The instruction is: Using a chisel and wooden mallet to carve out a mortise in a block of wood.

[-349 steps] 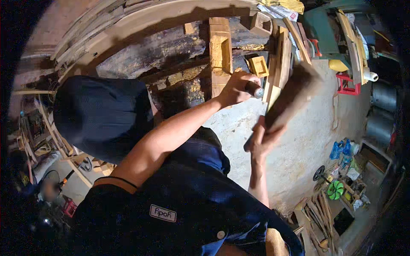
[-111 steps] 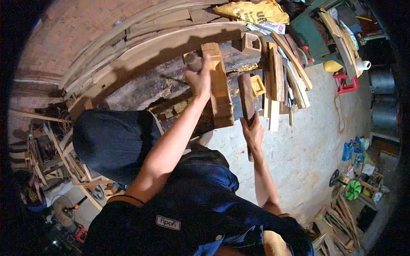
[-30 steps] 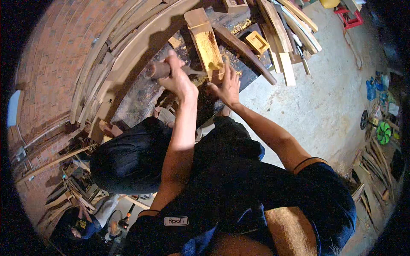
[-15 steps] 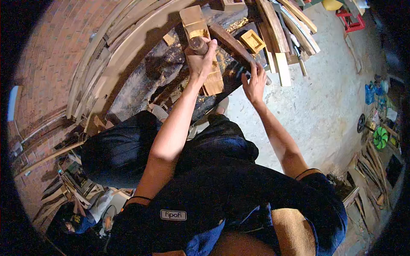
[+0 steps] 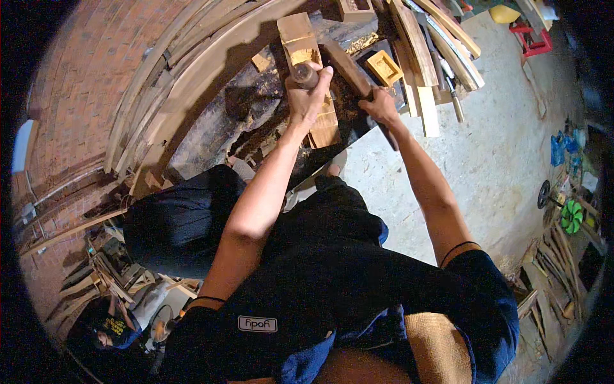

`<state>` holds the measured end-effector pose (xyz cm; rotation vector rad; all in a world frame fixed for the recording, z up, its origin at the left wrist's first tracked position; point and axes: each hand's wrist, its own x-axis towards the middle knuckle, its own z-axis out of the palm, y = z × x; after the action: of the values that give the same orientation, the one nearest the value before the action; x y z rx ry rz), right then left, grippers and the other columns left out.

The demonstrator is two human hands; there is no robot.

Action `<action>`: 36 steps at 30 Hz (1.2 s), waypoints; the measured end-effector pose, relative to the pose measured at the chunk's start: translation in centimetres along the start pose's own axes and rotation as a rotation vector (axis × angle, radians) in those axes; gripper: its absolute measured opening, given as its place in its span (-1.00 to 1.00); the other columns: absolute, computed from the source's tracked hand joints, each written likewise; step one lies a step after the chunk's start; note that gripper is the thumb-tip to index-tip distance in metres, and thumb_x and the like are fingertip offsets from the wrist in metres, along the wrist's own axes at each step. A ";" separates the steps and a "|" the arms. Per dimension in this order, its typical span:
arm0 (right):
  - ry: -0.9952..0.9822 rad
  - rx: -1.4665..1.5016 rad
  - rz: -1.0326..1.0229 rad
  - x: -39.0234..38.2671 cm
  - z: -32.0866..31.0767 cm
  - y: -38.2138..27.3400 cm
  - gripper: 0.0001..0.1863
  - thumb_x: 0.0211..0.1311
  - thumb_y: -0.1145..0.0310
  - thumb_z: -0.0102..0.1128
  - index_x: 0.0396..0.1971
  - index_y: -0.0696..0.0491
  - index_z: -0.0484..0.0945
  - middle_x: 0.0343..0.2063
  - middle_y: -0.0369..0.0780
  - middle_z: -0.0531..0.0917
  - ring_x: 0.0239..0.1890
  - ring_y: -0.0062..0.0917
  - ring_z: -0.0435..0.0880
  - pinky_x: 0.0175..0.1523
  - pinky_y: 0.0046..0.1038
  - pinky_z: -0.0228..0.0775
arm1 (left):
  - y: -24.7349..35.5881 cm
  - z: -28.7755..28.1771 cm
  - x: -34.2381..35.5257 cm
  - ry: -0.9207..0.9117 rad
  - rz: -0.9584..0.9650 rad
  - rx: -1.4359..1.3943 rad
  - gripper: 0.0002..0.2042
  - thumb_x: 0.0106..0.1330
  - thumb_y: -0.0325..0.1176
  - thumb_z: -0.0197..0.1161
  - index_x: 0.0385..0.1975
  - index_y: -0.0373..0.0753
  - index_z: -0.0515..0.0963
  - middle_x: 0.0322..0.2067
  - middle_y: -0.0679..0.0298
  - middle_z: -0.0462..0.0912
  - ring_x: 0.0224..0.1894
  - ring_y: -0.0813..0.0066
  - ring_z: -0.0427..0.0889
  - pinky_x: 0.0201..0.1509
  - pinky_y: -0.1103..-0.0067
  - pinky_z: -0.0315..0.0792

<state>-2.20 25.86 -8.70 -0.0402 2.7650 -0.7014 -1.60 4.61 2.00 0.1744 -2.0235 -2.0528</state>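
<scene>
My left hand (image 5: 306, 102) is wrapped round the thick round handle of a chisel (image 5: 305, 75), held upright with its butt end toward me. Its blade is hidden below my fist. Beneath it lies a long pale wooden block (image 5: 296, 29) with a hollow cut into it near the chisel. To the right, my right hand (image 5: 382, 105) is closed around a long dark wooden bar (image 5: 346, 67), which slants past the block's right side. The bar's near end sticks out below my hand.
A dark, rough work surface (image 5: 211, 137) strewn with chips carries the block. A small yellow wooden box (image 5: 385, 68) sits right of the bar. Several planks (image 5: 416, 48) lie beyond it, and long curved boards (image 5: 144, 105) line the left. A person (image 5: 115, 326) is at lower left.
My right hand has gone from spread fingers beside the dark bar to a closed grip on it. My left hand stays on the chisel. The whole view has shifted slightly.
</scene>
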 end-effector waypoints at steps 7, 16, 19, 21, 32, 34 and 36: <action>0.044 0.784 0.050 -8.3 -9.8 -8.6 -0.52 0.24 0.19 0.30 0.03 0.16 0.41 -0.53 -0.19 0.61 -0.59 -0.58 0.56 -0.49 -0.46 0.40 | -0.6 0.7 -0.7 -0.024 0.053 0.064 -0.86 0.31 -0.42 0.29 -0.49 -0.19 0.52 -0.60 0.43 0.52 -0.52 0.66 0.50 -0.44 0.63 0.36; -0.009 0.376 0.130 -16.9 -15.4 -10.9 -0.41 0.29 0.22 0.22 0.24 0.10 0.26 -0.22 0.24 0.64 -0.11 0.16 0.63 -0.12 -0.10 0.51 | -0.3 4.4 -5.1 -0.259 0.300 0.371 -0.90 -0.06 -0.54 0.29 -0.57 -0.23 0.50 -0.59 0.14 0.59 -0.45 0.12 0.61 -0.31 0.33 0.43; 0.245 0.476 -0.039 -18.5 -14.2 -9.2 -0.48 0.34 0.29 0.19 0.20 0.16 0.27 -0.61 -0.28 0.51 -0.61 -0.65 0.44 -0.49 -0.55 0.33 | 0.0 4.7 -5.3 -0.260 0.295 0.227 -0.87 -0.10 -0.54 0.30 -0.60 -0.24 0.47 -0.59 0.15 0.57 -0.44 0.12 0.59 -0.35 0.34 0.39; 0.307 0.477 -0.097 -18.9 -12.7 -8.1 -0.57 0.34 0.28 0.20 0.06 0.16 0.30 -0.60 -0.30 0.51 -0.61 -0.66 0.45 -0.49 -0.55 0.34 | 0.4 4.9 -5.5 -0.259 0.303 0.173 -0.85 -0.12 -0.53 0.33 -0.54 -0.25 0.49 -0.63 0.17 0.53 -0.50 0.13 0.57 -0.39 0.35 0.38; 0.120 0.636 0.191 -18.0 -13.7 -10.1 -0.38 0.30 0.10 0.27 0.18 0.18 0.29 -0.55 -0.17 0.57 -0.61 -0.56 0.52 -0.49 -0.47 0.40 | -0.4 -0.1 3.0 -0.038 -0.235 0.059 -0.80 0.20 -0.30 0.35 -0.28 -0.26 0.61 -0.50 0.28 0.61 -0.56 0.58 0.50 -0.49 0.49 0.48; 0.111 0.637 0.187 -18.0 -13.4 -10.0 -0.37 0.30 0.09 0.27 0.18 0.18 0.29 -0.54 -0.16 0.58 -0.61 -0.55 0.53 -0.50 -0.46 0.41 | 0.0 -0.5 3.2 -0.056 -0.243 0.116 -0.82 0.20 -0.31 0.35 -0.30 -0.26 0.61 -0.51 0.30 0.61 -0.55 0.57 0.50 -0.48 0.48 0.46; 0.100 0.637 0.185 -18.1 -13.0 -9.8 -0.36 0.30 0.08 0.26 0.18 0.18 0.29 -0.53 -0.14 0.59 -0.62 -0.54 0.55 -0.50 -0.46 0.42 | 0.4 -0.4 3.2 -0.058 -0.174 0.155 -0.83 0.21 -0.29 0.36 -0.35 -0.25 0.61 -0.51 0.30 0.63 -0.49 0.51 0.54 -0.41 0.47 0.45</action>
<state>11.08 25.00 11.75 0.3829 2.4551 -1.5159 -4.50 3.44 2.70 0.3353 -2.2768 -2.0198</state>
